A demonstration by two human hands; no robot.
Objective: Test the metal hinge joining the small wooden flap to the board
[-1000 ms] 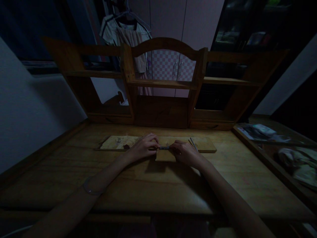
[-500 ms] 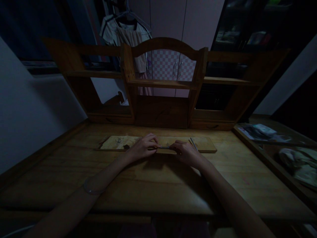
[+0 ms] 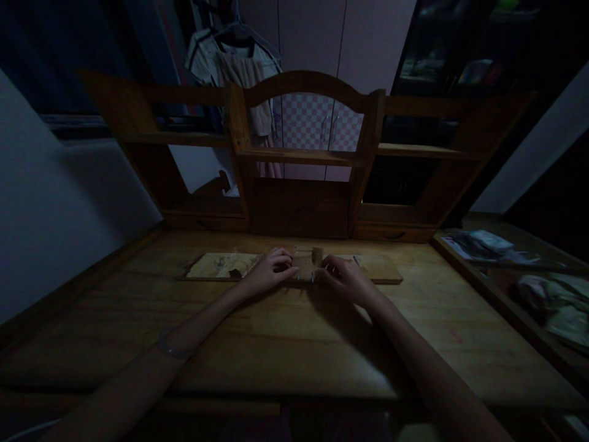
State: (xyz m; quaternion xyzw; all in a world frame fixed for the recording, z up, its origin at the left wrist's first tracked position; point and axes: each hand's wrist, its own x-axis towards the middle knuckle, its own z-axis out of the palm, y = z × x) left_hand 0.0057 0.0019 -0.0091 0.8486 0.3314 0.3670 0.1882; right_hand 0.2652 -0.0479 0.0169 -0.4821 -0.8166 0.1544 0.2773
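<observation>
Left hand (image 3: pixel 267 274) and right hand (image 3: pixel 346 279) rest on the long wooden board (image 3: pixel 377 268), fingers curled, pinching between them a small brown piece (image 3: pixel 307 265) at the board's middle; grip detail unclear in dim light; board lies flat on the desk (image 3: pixel 285 344), before the shelf unit (image 3: pixel 301 153).

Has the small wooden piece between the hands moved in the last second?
Yes. The small wooden piece has shifted away from the person, up onto the long board.
</observation>
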